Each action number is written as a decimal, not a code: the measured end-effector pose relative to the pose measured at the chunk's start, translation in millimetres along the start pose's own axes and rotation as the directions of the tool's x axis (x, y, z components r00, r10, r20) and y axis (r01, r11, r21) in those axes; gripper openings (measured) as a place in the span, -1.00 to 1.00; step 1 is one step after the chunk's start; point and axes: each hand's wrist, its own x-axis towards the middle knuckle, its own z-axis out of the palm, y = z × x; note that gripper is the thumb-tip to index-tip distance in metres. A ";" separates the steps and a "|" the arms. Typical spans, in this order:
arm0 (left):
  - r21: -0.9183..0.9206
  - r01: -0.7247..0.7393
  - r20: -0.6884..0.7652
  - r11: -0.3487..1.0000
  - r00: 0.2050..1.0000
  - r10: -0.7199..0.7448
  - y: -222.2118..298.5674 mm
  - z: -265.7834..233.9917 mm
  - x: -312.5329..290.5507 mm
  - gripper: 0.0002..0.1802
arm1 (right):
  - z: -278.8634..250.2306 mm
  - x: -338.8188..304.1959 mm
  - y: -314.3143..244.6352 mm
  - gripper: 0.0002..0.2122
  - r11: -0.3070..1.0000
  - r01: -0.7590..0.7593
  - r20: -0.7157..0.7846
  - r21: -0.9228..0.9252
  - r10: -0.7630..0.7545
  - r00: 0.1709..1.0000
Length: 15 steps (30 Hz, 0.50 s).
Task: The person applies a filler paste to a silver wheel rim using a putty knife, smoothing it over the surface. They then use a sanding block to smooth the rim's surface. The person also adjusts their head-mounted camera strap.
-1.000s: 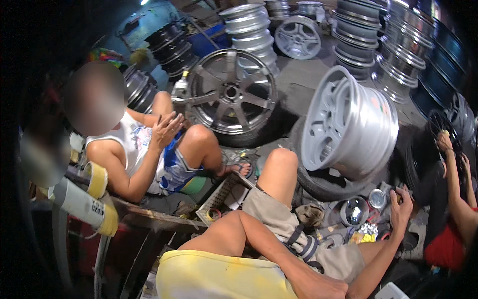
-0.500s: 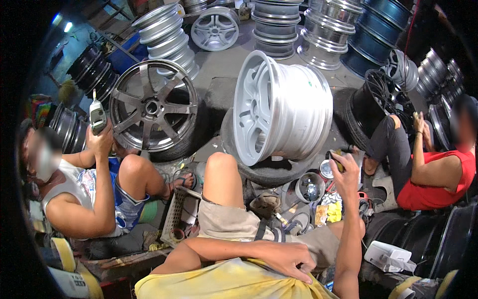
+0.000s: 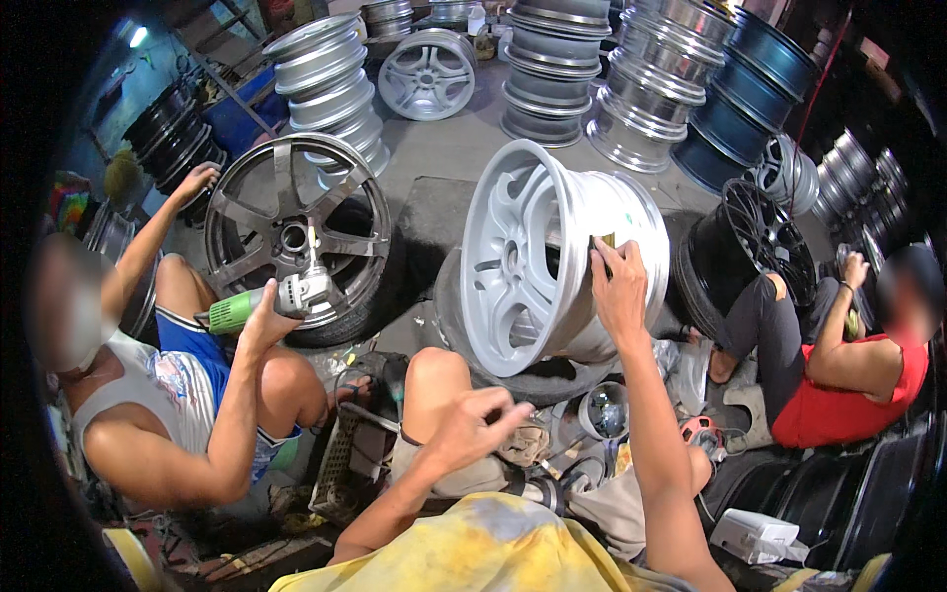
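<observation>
In front of me a silver wheel rim (image 3: 508,261) stands on its edge on a tire (image 3: 449,286), its spoked face turned to the left. My right hand (image 3: 619,291) reaches up to the rim's bright barrel. Between its fingertips is a small yellow-brown piece (image 3: 605,240), held against the barrel near the lip; its exact kind is too small to tell. My left hand (image 3: 475,426) hovers over my lap, fingers loosely bent and apart, with nothing in it.
At left a co-worker holds a green angle grinder (image 3: 242,308) by a dark spoked rim (image 3: 296,237). At right sits another person in red (image 3: 858,385). Stacked rims (image 3: 552,74) line the back. A bowl (image 3: 604,409) and a plastic basket (image 3: 340,454) lie near my knees.
My right hand has moved up and left onto the rim with the small piece. My left hand has lifted from my lap. At left, the co-worker lowered the grinder to the dark rim.
</observation>
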 end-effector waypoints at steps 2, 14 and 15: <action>0.114 -0.060 -0.173 0.992 0.982 0.080 -8.5 -16.0 9.3 -0.67 | 3.0 -0.7 0.6 -0.81 1.000 -0.017 0.007 -0.026 0.017 1.000; 0.244 -0.131 -0.417 0.961 0.880 0.226 -66.3 -3.1 24.5 -0.62 | 3.6 21.7 -5.5 -0.80 0.998 0.006 0.030 -0.069 -0.004 1.000; 0.264 -0.138 -0.417 0.955 0.876 0.242 -65.8 -4.4 24.7 -0.62 | 8.2 30.3 -1.2 -0.80 0.996 0.058 0.010 -0.073 -0.057 0.998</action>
